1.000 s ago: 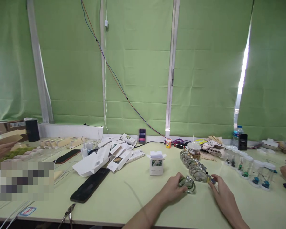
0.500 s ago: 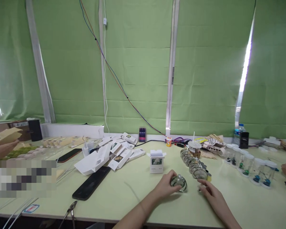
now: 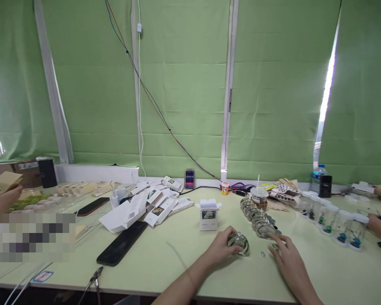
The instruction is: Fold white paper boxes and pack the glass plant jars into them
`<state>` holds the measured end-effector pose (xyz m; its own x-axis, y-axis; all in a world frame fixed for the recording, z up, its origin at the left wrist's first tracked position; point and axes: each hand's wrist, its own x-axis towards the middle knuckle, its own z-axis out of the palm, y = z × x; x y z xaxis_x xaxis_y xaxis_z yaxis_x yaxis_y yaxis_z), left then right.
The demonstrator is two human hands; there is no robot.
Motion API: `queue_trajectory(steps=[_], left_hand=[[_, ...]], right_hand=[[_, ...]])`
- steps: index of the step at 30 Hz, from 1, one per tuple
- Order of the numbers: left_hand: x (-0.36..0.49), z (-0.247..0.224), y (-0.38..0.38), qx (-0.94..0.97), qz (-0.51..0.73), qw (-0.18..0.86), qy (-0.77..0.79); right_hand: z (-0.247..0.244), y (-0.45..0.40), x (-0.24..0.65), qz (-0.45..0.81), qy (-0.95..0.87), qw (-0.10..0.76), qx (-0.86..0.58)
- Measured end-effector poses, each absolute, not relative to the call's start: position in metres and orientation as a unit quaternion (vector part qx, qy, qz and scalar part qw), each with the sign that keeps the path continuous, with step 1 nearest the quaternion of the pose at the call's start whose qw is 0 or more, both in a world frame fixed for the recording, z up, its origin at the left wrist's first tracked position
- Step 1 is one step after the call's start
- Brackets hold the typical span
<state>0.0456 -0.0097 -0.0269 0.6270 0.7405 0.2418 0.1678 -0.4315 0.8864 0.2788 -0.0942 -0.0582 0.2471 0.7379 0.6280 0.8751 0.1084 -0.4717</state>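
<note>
My left hand [image 3: 225, 245] is wrapped round a shiny clear-wrapped coil [image 3: 240, 242], its fingers and thumb on the coil's left side. To the right, my right hand [image 3: 283, 253] has its fingers round a small greenish round piece [image 3: 274, 246], just below the near end of a row of similar wrapped coils [image 3: 260, 222]. A small silvery piece [image 3: 263, 254] lies on the table between my hands. Behind my left hand stands a white box [image 3: 208, 217] with a flower picture and its top flaps open.
White cartons [image 3: 161, 203] are heaped at centre left, beside a large black phone [image 3: 122, 244]. Pliers [image 3: 94, 277] lie at the front edge. Clear lidded jars [image 3: 343, 228] stand at right. Other people's hands [image 3: 3, 203] work at both sides.
My right hand has moved slightly right, and a small silvery piece now shows on the table. My left hand holds nearly still. At left, another person's hand with a box has shifted left.
</note>
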Motion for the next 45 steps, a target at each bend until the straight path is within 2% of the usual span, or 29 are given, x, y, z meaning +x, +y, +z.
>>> queue_trajectory(steps=[3, 10, 13, 18, 21, 33, 45], left_hand=[[0.047, -0.03, -0.007, 0.787, 0.338, 0.439, 0.269], [0.046, -0.028, -0.009, 0.782, 0.359, 0.437, 0.262], [0.044, -0.019, -0.018, 0.793, 0.356, 0.424, 0.254], [0.042, -0.013, -0.024, 0.806, 0.359, 0.406, 0.238], [0.042, -0.018, -0.021, 0.782, 0.358, 0.439, 0.261], [0.04, -0.002, -0.029, 0.862, 0.329, 0.307, 0.233], [0.041, -0.004, -0.028, 0.862, 0.331, 0.304, 0.236]], right_hand=[[-0.059, -0.098, 0.266, -0.104, -0.641, 0.411, -0.64], [-0.065, -0.092, 0.251, -0.029, -0.678, 0.401, -0.616], [-0.05, -0.093, 0.246, 0.078, -0.658, 0.454, -0.596], [-0.03, -0.091, 0.229, 0.313, -0.517, 0.615, -0.507], [-0.032, -0.089, 0.225, 0.37, -0.46, 0.646, -0.484], [-0.04, -0.087, 0.227, 0.416, -0.434, 0.655, -0.458], [-0.038, -0.091, 0.226, 0.404, -0.467, 0.622, -0.481]])
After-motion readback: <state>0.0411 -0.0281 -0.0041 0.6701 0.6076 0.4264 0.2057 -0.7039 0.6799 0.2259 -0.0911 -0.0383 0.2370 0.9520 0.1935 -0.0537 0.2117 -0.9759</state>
